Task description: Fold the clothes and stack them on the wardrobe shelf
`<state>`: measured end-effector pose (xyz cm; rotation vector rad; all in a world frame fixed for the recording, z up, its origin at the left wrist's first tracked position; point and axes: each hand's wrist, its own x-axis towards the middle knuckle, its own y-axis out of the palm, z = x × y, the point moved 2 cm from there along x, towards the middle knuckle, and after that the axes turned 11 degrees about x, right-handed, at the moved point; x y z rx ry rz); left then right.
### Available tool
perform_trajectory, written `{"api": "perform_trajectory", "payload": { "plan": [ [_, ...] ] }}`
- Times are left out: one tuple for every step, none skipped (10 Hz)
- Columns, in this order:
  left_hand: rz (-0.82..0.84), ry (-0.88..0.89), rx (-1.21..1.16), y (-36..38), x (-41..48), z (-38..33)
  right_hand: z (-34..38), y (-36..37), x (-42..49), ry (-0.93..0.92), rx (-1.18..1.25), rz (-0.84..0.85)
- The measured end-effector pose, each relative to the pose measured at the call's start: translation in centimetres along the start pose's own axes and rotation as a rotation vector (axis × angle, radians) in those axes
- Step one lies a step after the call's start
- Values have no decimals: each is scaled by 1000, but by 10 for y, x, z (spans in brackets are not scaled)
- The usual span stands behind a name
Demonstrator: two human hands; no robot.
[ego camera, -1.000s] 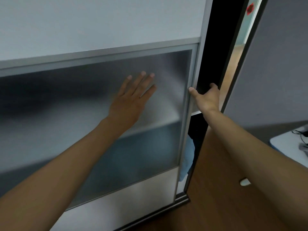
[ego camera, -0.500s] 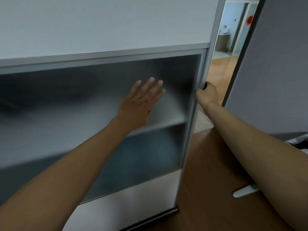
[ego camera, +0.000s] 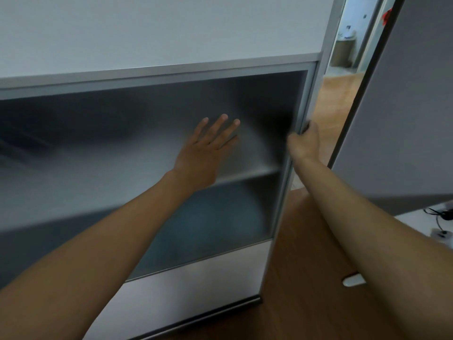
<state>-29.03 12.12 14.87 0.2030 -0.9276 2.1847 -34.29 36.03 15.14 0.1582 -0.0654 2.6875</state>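
Fingers of the right hand (ego camera: pixel 305 141), curled around the right edge of the frosted-glass, aluminium-framed sliding wardrobe door (ego camera: pixel 293 153), could be pinched if it is slid shut, while the left hand (ego camera: pixel 204 153) is pressed open-palmed on the glass, blurred bluish clothes (ego camera: pixel 208 224) showing behind it.

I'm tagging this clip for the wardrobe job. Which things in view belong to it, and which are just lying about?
Belongs to the job:
- sliding wardrobe door, frosted panel
- its right edge frame, gripped by the right hand
- left hand, flat on the panel
- shelf and bluish clothes, blurred behind the panel

Just lying about:
- cables on the white surface
- small white object on the wooden floor
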Motion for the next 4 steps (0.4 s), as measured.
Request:
{"api": "perform_trajectory", "payload": {
  "plan": [
    [18,-12,-112,-9,-11,3,6,17,-41,-87,37,40],
    [8,-71,-318,-19,-36,16,16,43,-88,-280,68,197],
    [-23,-169,-533,-27,-72,43,25,70,-119,-357,181,347],
    [-8,-276,-600,-33,-124,77,17,77,-137,-384,142,381]
  ]
}}
